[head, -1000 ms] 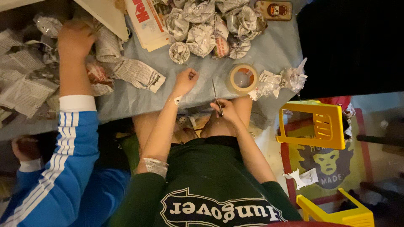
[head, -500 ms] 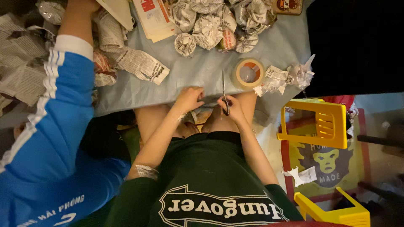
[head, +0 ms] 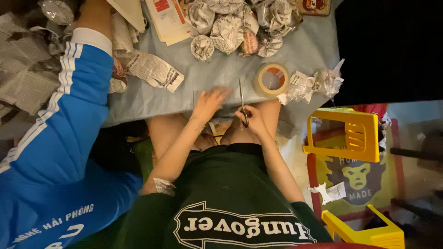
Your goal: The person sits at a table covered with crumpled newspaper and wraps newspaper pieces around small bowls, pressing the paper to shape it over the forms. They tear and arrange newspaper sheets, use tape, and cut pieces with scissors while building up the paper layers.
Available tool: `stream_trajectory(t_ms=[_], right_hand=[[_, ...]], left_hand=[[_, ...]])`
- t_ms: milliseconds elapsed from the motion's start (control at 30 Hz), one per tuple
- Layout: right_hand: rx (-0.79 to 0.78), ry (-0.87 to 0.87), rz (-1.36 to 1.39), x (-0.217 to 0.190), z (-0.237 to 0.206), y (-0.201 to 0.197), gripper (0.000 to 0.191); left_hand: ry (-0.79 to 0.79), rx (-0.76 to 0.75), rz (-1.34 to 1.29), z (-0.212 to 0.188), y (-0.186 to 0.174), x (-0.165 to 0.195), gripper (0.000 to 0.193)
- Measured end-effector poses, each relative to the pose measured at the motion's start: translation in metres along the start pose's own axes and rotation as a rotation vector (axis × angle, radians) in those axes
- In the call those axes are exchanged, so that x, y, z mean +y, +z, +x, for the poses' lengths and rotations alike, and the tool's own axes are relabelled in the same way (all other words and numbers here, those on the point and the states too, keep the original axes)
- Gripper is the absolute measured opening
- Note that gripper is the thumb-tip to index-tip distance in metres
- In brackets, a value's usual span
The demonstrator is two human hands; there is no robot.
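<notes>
One head-worn view only, aimed steeply down over the wearer's own chest and forearms, close to both; frame turned so the counter (head: 304, 46) edge sits toward the top, yellow stools (head: 350, 133) and floor to the right, a neighbour's blue sleeve (head: 60, 133) filling the left

At the far edge of the table, near the middle, lies a flat rectangular paper package (head: 168, 18), cream with red print, tilted and partly cut off by the frame. Further right along that same far edge sits a small rectangular box (head: 314, 6) with a brown surround and a red-and-white label, only its near part showing. Down on the floor at the right lies a printed sign or mat (head: 357, 177), red-bordered with a yellow field and a dark ape-head emblem, partly covered by a yellow plastic stool (head: 348, 133). No screens are in sight.
</notes>
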State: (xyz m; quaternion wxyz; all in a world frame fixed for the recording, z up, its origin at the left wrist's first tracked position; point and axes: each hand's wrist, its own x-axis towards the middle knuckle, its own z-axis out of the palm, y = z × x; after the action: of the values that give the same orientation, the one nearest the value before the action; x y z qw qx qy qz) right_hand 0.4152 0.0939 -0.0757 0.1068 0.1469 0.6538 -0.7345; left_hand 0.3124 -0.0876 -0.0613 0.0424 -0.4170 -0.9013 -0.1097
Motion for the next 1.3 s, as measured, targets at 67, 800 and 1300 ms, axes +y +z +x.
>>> stream_trajectory(t_ms=[67,800,1300], right_hand=[[0.07,-0.088,-0.079,0.001,-0.002,-0.005,0.017],[0.469,-0.478,-0.891,-0.091,0.031,-0.119,0.036],[0.443,-0.421,-1.028,-0.088,0.062,-0.114,0.046]], left_hand=[[-0.146,-0.011,0.055,0.005,-0.012,-0.001,0.1],[-0.271,0.013,-0.829,0.122,-0.001,0.022,0.04],[-0.197,-0.003,-0.829,0.096,0.006,0.017,0.067]])
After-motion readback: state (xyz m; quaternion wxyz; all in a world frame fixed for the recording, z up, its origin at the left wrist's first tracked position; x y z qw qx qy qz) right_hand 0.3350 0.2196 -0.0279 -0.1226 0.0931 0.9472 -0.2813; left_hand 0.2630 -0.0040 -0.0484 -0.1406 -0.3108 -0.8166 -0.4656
